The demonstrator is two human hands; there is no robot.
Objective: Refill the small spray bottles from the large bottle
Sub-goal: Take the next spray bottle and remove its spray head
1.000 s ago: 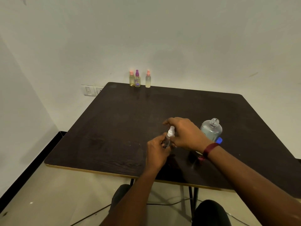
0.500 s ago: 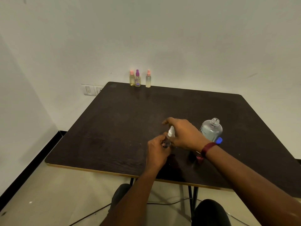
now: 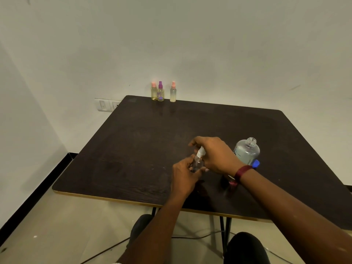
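Observation:
A small clear spray bottle (image 3: 197,163) with a white spray head (image 3: 201,151) stands tilted over the dark table (image 3: 133,141), near its front middle. My left hand (image 3: 183,175) grips the bottle's body from below. My right hand (image 3: 215,154) curls over the white head from the right. The large clear bottle (image 3: 247,151) stands uncapped just right of my right wrist. A blue cap (image 3: 255,164) lies at its base. Three small spray bottles stand at the table's far edge: two with pink heads (image 3: 154,91) (image 3: 173,91) and one with a purple head (image 3: 160,91).
A small dark object with a pink part (image 3: 231,182) lies under my right wrist, mostly hidden. The white wall rises right behind the far bottles, with a switch plate (image 3: 106,105) at the left. My knees and a floor cable (image 3: 190,237) show below the table's front edge.
Both hands stay on the small bottle with almost no shift; the white head looks a little lower against the bottle. The large bottle has not moved.

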